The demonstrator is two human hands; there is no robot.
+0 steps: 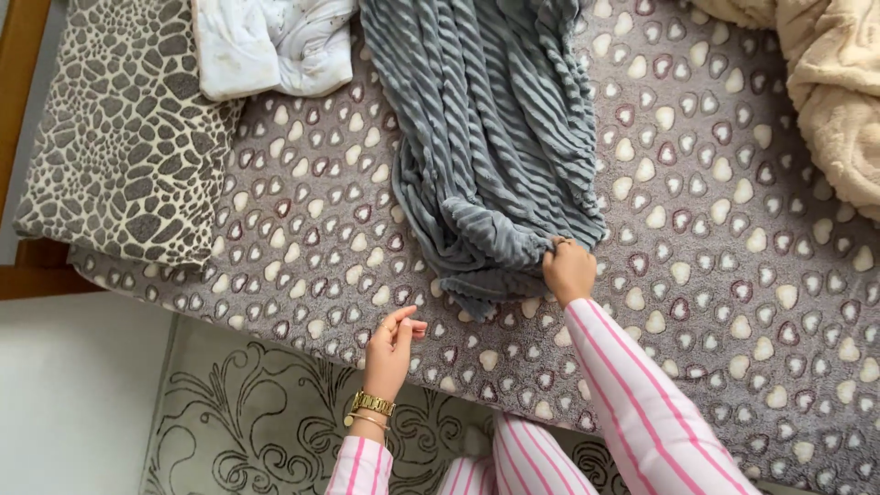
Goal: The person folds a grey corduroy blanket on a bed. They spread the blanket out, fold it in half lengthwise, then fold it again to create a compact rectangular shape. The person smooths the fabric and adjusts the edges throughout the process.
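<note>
Heart-patterned bedspread (733,275) filled the frame, grey ribbed blanket (495,137) at upper centre.
Right hand (568,270) pinched the blanket's lower edge closed-fisted, as if to drag it; left hand (392,344) hovered half-open, empty.

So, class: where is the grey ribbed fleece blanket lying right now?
In the head view, the grey ribbed fleece blanket lies bunched at top centre on the heart-patterned bed cover, its lower end gripped by the right hand, with the white quilted pillow to its left.

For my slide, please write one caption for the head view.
Right hand grips the edge of a grey ribbed blanket on a heart-patterned bedspread; left hand hovers open nearby.
</note>
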